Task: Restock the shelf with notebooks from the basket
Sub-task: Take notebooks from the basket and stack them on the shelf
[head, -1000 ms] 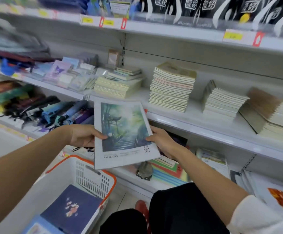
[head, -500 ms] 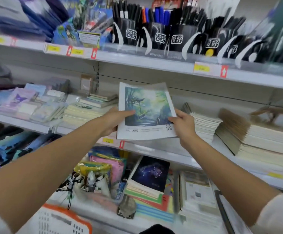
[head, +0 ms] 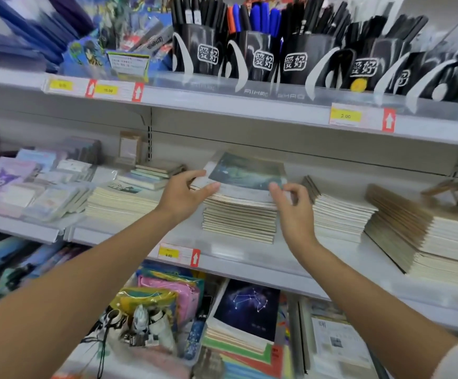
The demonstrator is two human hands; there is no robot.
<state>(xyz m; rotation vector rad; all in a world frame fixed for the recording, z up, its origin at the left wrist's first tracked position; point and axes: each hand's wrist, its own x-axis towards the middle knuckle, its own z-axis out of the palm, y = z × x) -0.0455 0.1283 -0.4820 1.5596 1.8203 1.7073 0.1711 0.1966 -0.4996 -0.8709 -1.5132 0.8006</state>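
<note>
The notebook [head: 245, 170] with a green landscape cover lies flat on top of a tall stack of notebooks [head: 240, 220] in the middle of the shelf [head: 249, 259]. My left hand [head: 185, 191] pinches the notebook's front left corner, thumb along its front edge and fingers over its left edge. My right hand [head: 293, 203] hovers at the front right corner with fingers loosely curled; only the thumb tip seems to touch the cover. The basket is out of view.
More notebook stacks stand left [head: 121, 201] and right [head: 337, 214] of the tall one, with a leaning brown-covered pile [head: 427, 242] further right. Black pen holders [head: 249, 56] fill the shelf above. A dark constellation notebook [head: 247, 307] and pouches lie on the shelf below.
Both hands lifted the landscape notebook from over the basket up to the shelf and laid it flat on the tall stack. My right hand has come off its edge.
</note>
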